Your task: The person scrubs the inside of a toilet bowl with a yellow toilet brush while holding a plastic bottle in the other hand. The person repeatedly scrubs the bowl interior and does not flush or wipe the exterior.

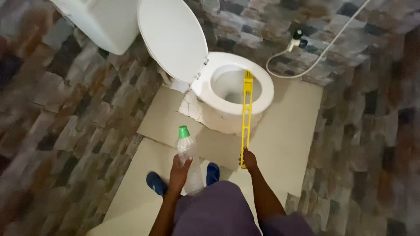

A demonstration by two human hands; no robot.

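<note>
Yellow brush handle, gripped at its near end by the right hand, should stay steep inside the toilet bowl while the left hand clasps the bottle upright.

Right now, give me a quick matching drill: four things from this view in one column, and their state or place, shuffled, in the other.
Things:
1. bottle
2. brush handle
3. toilet lid
4. hose

States or places:
A. raised, leaning back towards the tank
B. held in the left hand, green cap on
C. lying on the floor right of the toilet
D. yellow, held in the right hand, far end in the bowl

Pairs: 1-B, 2-D, 3-A, 4-C
</note>
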